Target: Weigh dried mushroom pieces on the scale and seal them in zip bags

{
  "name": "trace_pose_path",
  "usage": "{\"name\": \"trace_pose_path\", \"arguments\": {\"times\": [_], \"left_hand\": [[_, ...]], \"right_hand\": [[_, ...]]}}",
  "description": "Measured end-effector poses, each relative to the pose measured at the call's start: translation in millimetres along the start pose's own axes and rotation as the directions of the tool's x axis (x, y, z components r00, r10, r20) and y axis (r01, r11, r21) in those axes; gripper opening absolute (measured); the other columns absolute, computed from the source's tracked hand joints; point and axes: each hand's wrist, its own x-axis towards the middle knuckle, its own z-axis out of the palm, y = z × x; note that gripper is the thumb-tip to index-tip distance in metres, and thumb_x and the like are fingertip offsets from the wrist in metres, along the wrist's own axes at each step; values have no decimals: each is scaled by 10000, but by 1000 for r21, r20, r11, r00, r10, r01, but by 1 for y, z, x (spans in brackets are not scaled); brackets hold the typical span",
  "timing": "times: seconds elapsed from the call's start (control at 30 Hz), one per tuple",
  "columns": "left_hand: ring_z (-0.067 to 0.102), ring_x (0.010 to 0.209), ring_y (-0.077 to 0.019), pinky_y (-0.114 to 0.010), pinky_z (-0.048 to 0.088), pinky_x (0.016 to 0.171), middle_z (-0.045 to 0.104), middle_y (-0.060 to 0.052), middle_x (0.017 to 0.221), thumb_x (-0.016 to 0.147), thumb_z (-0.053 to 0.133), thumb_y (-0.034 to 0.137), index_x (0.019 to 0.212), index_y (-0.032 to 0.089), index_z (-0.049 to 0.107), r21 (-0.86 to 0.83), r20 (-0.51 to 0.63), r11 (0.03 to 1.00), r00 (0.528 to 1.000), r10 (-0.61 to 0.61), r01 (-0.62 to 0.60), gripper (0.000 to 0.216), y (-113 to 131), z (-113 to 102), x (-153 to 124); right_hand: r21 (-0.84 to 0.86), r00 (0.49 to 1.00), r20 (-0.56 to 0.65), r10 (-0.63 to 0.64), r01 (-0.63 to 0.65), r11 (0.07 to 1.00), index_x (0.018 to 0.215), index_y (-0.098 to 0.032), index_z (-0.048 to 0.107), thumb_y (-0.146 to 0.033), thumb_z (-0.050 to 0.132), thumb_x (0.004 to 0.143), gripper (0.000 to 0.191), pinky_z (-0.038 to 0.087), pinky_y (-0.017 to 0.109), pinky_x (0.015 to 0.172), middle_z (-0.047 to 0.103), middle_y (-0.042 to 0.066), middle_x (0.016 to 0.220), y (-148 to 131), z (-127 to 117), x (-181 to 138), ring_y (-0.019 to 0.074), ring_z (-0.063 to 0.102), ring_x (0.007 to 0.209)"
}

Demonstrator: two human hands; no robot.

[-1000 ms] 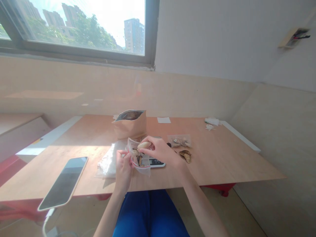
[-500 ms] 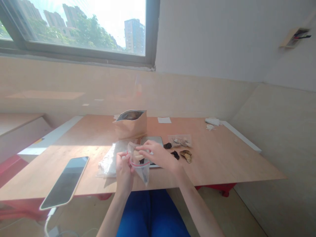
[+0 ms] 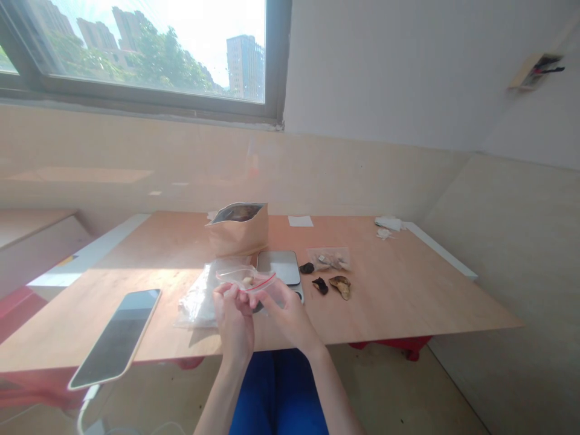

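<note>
1. Over the near part of a light-brown wooden surface (image 3: 394,290), a person's left hand (image 3: 233,305), fingers closed, pinches a clear plastic bag with a red seal line (image 3: 260,283).
2. At the bag's other side, the right hand (image 3: 285,311) grips it with curled fingers; a pale piece (image 3: 247,281) shows inside.
3. Just beyond sits a flat, silver-topped scale (image 3: 278,266), with two black shrivelled pieces (image 3: 320,286) and a brown curled piece (image 3: 341,287) lying to its right.

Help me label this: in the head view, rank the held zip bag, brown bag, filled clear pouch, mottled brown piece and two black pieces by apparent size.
Brown bag
Filled clear pouch
Mottled brown piece
Two black pieces: too alike to rank
Held zip bag: partly hidden, so unranked
</note>
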Motion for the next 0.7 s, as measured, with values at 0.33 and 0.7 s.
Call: {"name": "trace_pose_path", "arguments": {"times": [0.33, 0.7], "left_hand": [[545, 744, -108, -202, 409, 581, 597, -17, 966, 692, 648, 421, 990, 204, 590, 493, -167, 870, 982, 86, 8, 373, 1, -35, 13], [609, 949, -214, -287, 469, 815, 688, -90, 970, 685, 635, 553, 935, 155, 692, 391, 187, 920, 976, -114, 32, 473, -25, -53, 11]], "right_hand": [[247, 936, -332, 116, -33, 969, 781, -184, 628, -398, 684, 744, 224, 502, 270, 722, 674, 16, 773, 27, -16, -18, 158, 627, 736], [430, 822, -511, 250, -8, 903, 860, -187, 601, -439, 694, 692, 317, 536, 331, 715, 680, 43, 845, 41, -16, -14, 206, 659, 768]]}}
